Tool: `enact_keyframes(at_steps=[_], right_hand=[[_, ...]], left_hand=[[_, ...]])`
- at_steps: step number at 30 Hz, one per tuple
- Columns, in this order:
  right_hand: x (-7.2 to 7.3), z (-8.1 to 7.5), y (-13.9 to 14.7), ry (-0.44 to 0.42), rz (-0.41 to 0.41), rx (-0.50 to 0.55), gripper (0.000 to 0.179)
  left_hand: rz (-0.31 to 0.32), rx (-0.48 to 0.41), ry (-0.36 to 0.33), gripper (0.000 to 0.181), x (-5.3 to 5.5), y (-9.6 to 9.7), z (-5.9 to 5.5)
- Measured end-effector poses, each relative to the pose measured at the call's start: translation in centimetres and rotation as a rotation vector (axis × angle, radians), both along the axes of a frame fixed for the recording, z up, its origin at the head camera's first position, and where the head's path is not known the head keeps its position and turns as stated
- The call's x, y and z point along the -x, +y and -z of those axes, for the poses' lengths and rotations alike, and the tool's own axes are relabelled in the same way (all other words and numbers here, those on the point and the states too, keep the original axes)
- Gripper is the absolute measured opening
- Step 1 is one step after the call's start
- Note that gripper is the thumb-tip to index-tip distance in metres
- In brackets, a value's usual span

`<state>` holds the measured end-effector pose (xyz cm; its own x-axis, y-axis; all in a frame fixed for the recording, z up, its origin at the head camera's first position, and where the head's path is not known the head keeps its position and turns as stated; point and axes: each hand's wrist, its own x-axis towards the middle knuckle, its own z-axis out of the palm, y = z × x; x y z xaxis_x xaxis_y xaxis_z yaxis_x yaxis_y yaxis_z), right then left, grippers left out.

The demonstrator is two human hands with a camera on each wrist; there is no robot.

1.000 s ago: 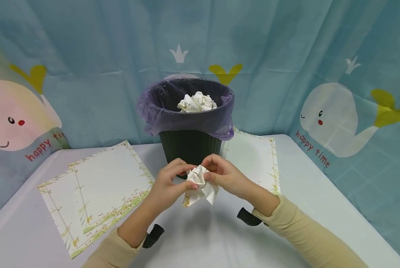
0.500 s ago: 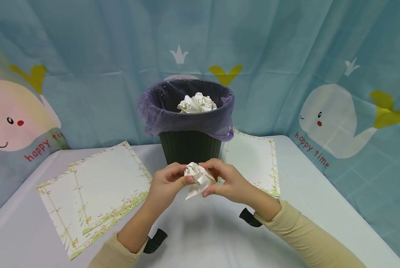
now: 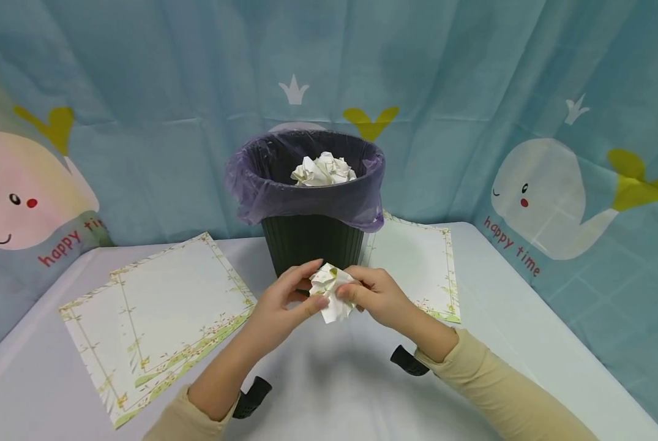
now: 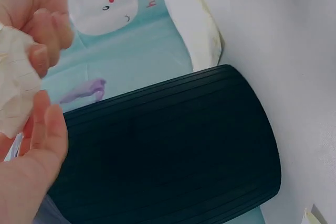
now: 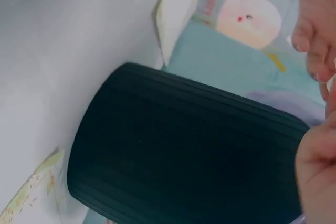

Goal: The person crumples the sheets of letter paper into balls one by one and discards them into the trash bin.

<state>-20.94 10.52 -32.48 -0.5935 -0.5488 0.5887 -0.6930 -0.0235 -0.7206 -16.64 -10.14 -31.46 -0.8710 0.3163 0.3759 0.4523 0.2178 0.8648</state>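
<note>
A crumpled sheet of paper [image 3: 335, 306], white with a bit of green print, is held between both hands in front of the bin. My left hand [image 3: 281, 303] has its thumb on the paper's left edge and its index finger reaching along the top. From the right, my right hand [image 3: 375, 297] pinches the ball, thumb on the front and fingers behind. The left wrist view shows the creased paper [image 4: 16, 85] at its left border, between both hands. In the right wrist view only a sliver of paper shows beside the right hand [image 5: 320, 163].
Behind the hands stands a black bin [image 3: 312, 245] with a purple bag [image 3: 246, 184] over its rim and crumpled paper [image 3: 325, 170] inside. Overlapping bordered sheets [image 3: 182, 306] lie on the left, another sheet [image 3: 417, 263] on the right. A blue curtain [image 3: 196, 73] hangs behind.
The paper has been squeezed smaller; its loose lower flaps are folded in. It has been turned, so a green printed patch now shows. Both hands have shifted their grip around it.
</note>
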Motion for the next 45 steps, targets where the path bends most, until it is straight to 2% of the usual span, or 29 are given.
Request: enact_keyframes(at_steps=[2, 5, 9, 12, 15, 19, 23, 26, 28, 34, 38, 41, 43, 45], right_hand=[[-0.1, -0.4, 0.1, -0.091, 0.002, -0.014, 0.041], [-0.4, -0.9, -0.1, -0.19, 0.074, -0.024, 0.034], [-0.8, -1.5, -0.6, -0.271, 0.181, -0.029, 0.023], [-0.8, -1.8, -0.9, -0.303, 0.134, -0.064, 0.029], [-0.9, -2.0, -1.1, -0.315, 0.092, -0.124, 0.041], [-1.3, -1.9, -1.5, -0.231, 0.156, -0.167, 0.036], [-1.6, -1.2, -2.2, -0.053, 0.231, -0.108, 0.017], [-1.5, -0.9, -2.4, 0.021, 0.261, -0.063, 0.011], [-1.5, -0.9, -2.6, 0.03, 0.276, -0.067, 0.018], [-1.8, -1.5, -2.6, 0.057, 0.316, -0.201, 0.052], [-1.9, -1.8, -2.4, 0.061, 0.334, -0.239, 0.062], [-1.6, -1.7, -2.0, 0.042, 0.317, -0.226, 0.057], [-1.3, -1.7, -1.5, -0.025, 0.248, -0.179, 0.051], [-1.0, -1.7, -0.9, -0.125, 0.137, -0.107, 0.049]], left_hand=[[0.042, -0.013, 0.03, 0.055, 0.0, -0.1, 0.0], [0.022, -0.023, 0.063, 0.045, 0.1, -0.2, 0.0], [-0.116, -0.018, 0.112, 0.034, 0.3, -0.1, 0.1], [-0.216, -0.044, 0.113, 0.031, 0.4, 0.0, 0.2], [-0.256, -0.107, 0.086, 0.03, 0.5, 0.1, 0.4], [-0.264, -0.161, 0.046, 0.026, 0.5, 0.3, 0.5], [-0.297, -0.16, 0.028, 0.02, 0.4, 0.6, 0.4], [-0.317, -0.161, 0.008, 0.017, 0.4, 0.8, 0.3], [-0.333, -0.171, -0.015, 0.017, 0.5, 0.8, 0.3], [-0.383, -0.222, -0.073, 0.021, 0.7, 0.9, 0.3], [-0.38, -0.229, -0.11, 0.024, 0.7, 1.1, 0.1], [-0.331, -0.229, -0.151, 0.025, 0.4, 0.9, -0.3], [-0.27, -0.22, -0.171, 0.026, 0.3, 0.5, -0.5], [-0.185, -0.213, -0.173, 0.032, 0.2, 0.0, -0.7]])
